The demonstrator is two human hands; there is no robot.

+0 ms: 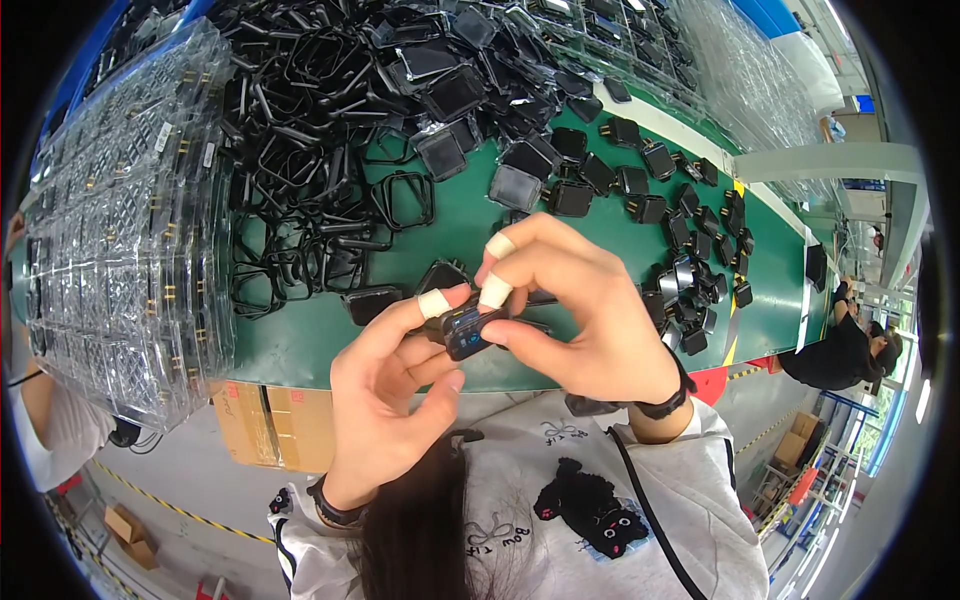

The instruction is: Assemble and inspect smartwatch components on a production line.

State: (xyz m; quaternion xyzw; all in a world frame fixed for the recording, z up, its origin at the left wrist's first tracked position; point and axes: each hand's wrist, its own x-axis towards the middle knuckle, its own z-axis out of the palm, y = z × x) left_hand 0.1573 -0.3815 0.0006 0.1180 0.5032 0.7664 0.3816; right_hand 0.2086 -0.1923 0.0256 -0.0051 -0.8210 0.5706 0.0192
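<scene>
A: What's nearest in the frame?
B: A grey sweatshirt at the lower centre, then the two hands in the middle.

A: How is the right hand gripping?
B: Thumb and forefinger are pressed together on a small black device with blue marks on its face. It sits at the centre of the frame, tilted, above the table's near edge.

A: And the left hand?
B: Its forefinger reaches the device's upper left side, while its thumb stands apart below. Whether the curled fingers grip it from behind, I cannot tell. Pale wraps circle fingertips on both hands.

A: Past the hands?
B: The green table. Black square units, some with prongs, lie scattered at right of centre. Left of centre is a tangle of black frames, and at the upper centre, a heap of dark flat panels.

A: And round the edges?
B: Clear plastic trays stack high at the left, with more plastic trays at the upper right. A cardboard box shows at the lower left. Farther off, a co-worker in black is at the right.
</scene>
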